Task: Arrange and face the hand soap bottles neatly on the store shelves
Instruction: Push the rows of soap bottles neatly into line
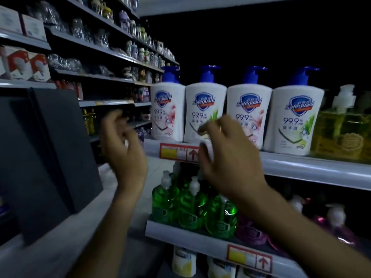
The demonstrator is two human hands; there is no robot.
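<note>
Four white hand soap bottles with blue pumps stand in a row at the front of the upper shelf (pixel 301 167), labels facing me: the first (pixel 167 113), second (pixel 202 97), third (pixel 250 97) and fourth (pixel 295 117). My right hand (pixel 226 157) is raised in front of the lower parts of the second and third bottles, fingers apart, gripping nothing. Left of the row, my blurred left hand (pixel 124 149) hangs in the air with fingers loosely curled and empty. Green soap bottles (pixel 165 199) stand on the shelf below (pixel 190 237), partly hidden by my right wrist.
A yellow pump bottle (pixel 343 127) stands right of the white row. Purple bottles (pixel 251 231) sit beside the green ones, and white-and-yellow bottles (pixel 183 261) on the lowest shelf. A dark panel (pixel 40 157) stands close at my left. Long aisle shelves (pixel 90 47) of goods run behind.
</note>
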